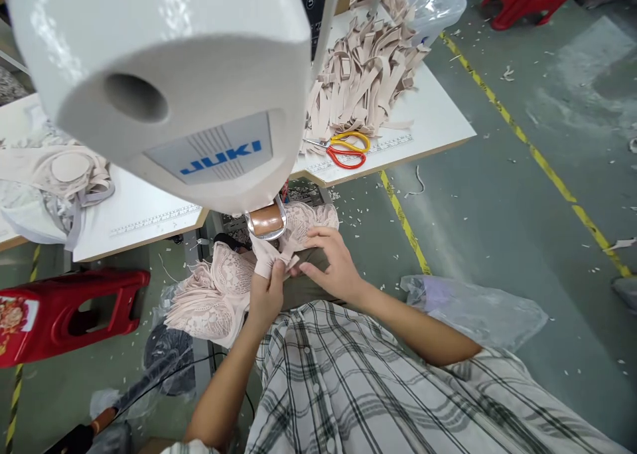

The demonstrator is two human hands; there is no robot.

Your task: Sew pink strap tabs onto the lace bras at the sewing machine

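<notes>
Just below the sewing machine head (239, 95), a pale pink lace bra (231, 271) hangs at the table's front, its cups to either side of my hands. My left hand (266, 298) is closed, thumb and fingers pinching the bra's smooth fabric band (265, 258). To its right, my right hand (336, 268) has its fingers apart beside the lace cup (306, 222), and its fingertips are close to the fabric. Whether they touch it I cannot tell. The machine's clear guard (267, 222) sits directly above the band and hides the needle.
Yellow-and-red-handled scissors (348, 150) lie on the white table (442, 122) before a heap of beige straps (368, 75). More bra pieces (54, 175) are piled at the left. A red stool (74, 314) stands lower left; a plastic bag (478, 308) lies on the floor at right.
</notes>
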